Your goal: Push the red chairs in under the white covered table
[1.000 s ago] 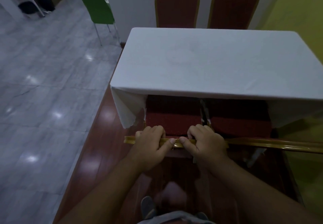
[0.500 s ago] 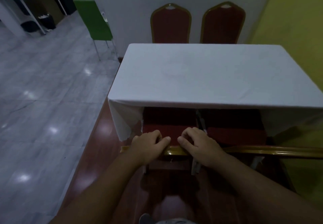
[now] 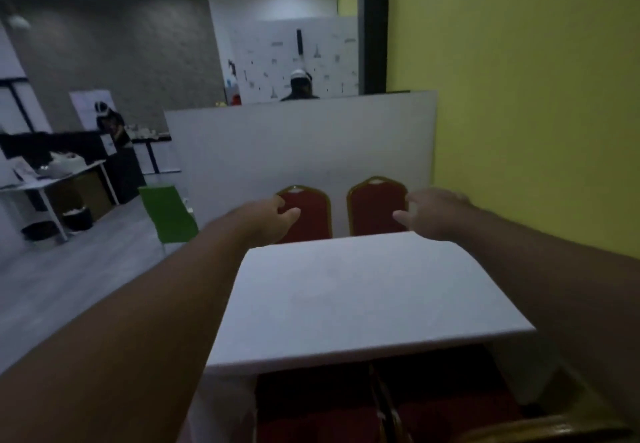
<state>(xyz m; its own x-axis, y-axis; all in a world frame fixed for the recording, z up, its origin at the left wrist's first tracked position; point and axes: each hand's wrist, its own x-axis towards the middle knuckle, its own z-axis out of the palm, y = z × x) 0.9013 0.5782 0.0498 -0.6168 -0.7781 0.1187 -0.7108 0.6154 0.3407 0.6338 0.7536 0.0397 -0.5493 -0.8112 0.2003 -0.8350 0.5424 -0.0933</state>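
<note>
The white covered table (image 3: pixel 363 297) fills the middle of the view. Two red chairs stand at its far side, one on the left (image 3: pixel 311 214) and one on the right (image 3: pixel 375 205), with gold-framed backs against a white partition. Two more red seats, left (image 3: pixel 311 408) and right (image 3: pixel 450 404), sit tucked under the near edge. My left hand (image 3: pixel 270 217) and my right hand (image 3: pixel 433 212) are raised in the air over the table, fingers apart, holding nothing.
A white partition (image 3: pixel 301 145) stands behind the far chairs and a yellow wall (image 3: pixel 536 96) runs along the right. A green chair (image 3: pixel 166 214) stands on the grey floor at left. Desks and two persons are further back.
Both hands have let go of the gold chair back at the near side and lifted up over the table. The view has tilted upward, showing the room beyond.
</note>
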